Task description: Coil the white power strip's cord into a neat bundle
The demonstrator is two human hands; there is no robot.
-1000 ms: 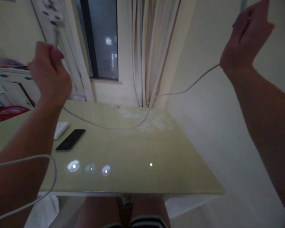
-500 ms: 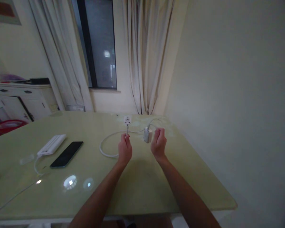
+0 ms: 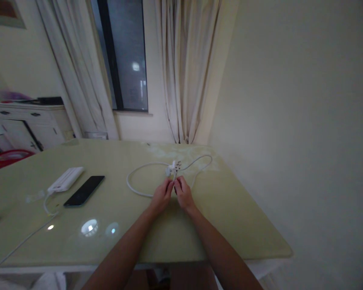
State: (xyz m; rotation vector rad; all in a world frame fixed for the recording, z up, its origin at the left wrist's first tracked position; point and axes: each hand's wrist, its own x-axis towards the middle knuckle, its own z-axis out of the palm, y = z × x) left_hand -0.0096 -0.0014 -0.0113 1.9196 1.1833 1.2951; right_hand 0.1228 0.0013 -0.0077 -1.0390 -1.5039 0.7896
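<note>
My left hand [image 3: 162, 195] is closed in a pinch on the white cord just below a plug. That white plug [image 3: 176, 164] points up from the fingertips, its metal prongs towards the right. Pressed up close beside it, my right hand [image 3: 184, 194] is also closed, its fingertips at the same spot; the thinner white cable [image 3: 202, 156] loops out to the right and runs back into it. A white charger block [image 3: 168, 170] shows behind the plug, partly covered. To the left, the thicker cord [image 3: 130, 175] curves in a wide loop on the table. The fingers hide the cord ends.
A black phone [image 3: 84, 191] and a white power strip or block [image 3: 65, 179] with a cable lie on the left of the glossy greenish table [image 3: 230, 225]. A wall [image 3: 290, 141] borders the right side; curtains [image 3: 190, 72] hang behind.
My hands have come together; the right moved left and the left slightly right. The plug turned its prongs rightward, and the charger block shifted left behind it. The thin cable's loop opened wider.
</note>
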